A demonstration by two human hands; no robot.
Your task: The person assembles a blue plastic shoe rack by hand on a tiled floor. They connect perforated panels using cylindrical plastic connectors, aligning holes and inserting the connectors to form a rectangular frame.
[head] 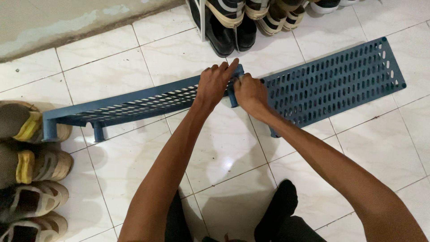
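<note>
Two blue perforated plastic shelf panels lie on the white tiled floor. The left panel (130, 105) stands raised on short blue legs (97, 131). The right panel (333, 80) lies flat on the tiles. My left hand (215, 83) grips the right end of the left panel from above. Right beside it, my right hand (251, 94) is closed around a short blue tube leg (232, 99) at that same corner, where both panels meet. Whether the leg is seated in the panel is hidden by my fingers.
Several shoes and sandals (33, 179) line the left edge. More footwear (242, 20) sits on a white rack at the top. A grey concrete step (53, 22) runs along the upper left. My dark-clothed knees (277, 215) are at the bottom.
</note>
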